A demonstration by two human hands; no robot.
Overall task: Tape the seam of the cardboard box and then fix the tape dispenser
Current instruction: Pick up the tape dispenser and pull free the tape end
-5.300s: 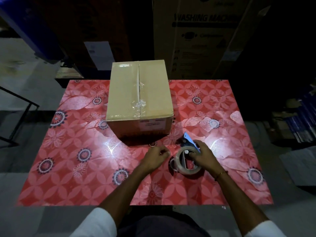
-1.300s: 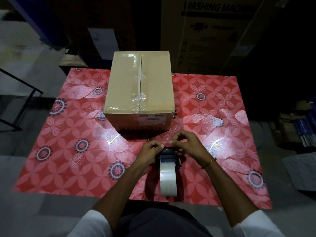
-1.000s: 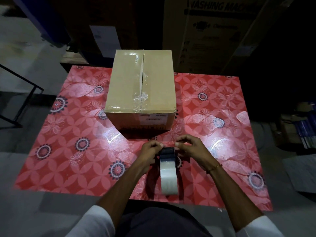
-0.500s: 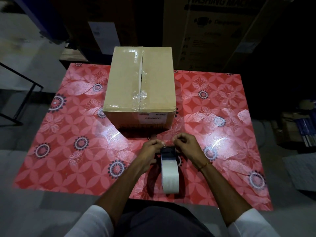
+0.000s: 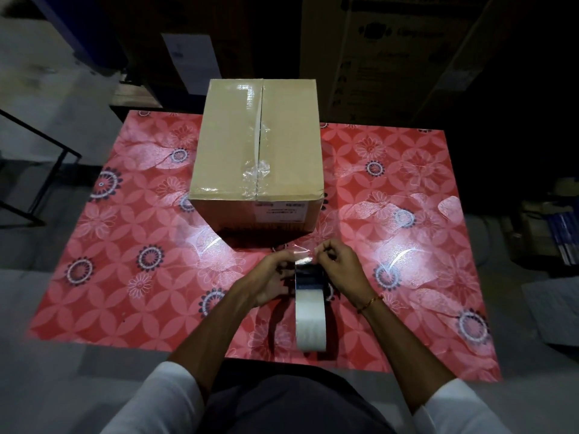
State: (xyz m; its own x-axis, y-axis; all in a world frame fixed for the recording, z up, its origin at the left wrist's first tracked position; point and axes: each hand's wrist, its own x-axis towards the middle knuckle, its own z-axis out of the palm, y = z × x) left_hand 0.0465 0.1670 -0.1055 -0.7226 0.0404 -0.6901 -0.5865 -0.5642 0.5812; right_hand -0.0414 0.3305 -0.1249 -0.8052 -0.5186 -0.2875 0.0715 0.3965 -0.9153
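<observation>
Though box point(image 5: 257, 145) closed (contents unseen): both hands' fingers point(image 5: 326, 250) pinching dispenser point(image 5: 308, 277) tape end point(image 5: 302, 256)

The box point(image 5: 257, 155) is plain brown cardboard, closed, with wrinkled clear tape along its top seam and a white label on its near side. The dispenser point(image 5: 310, 305) stands on edge just in front of it, black, carrying a roll of clear tape.

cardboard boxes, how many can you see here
2: a taped cardboard box on the red floral table, and a large printed carton standing behind the table in the dark. More may be hidden there.
</observation>
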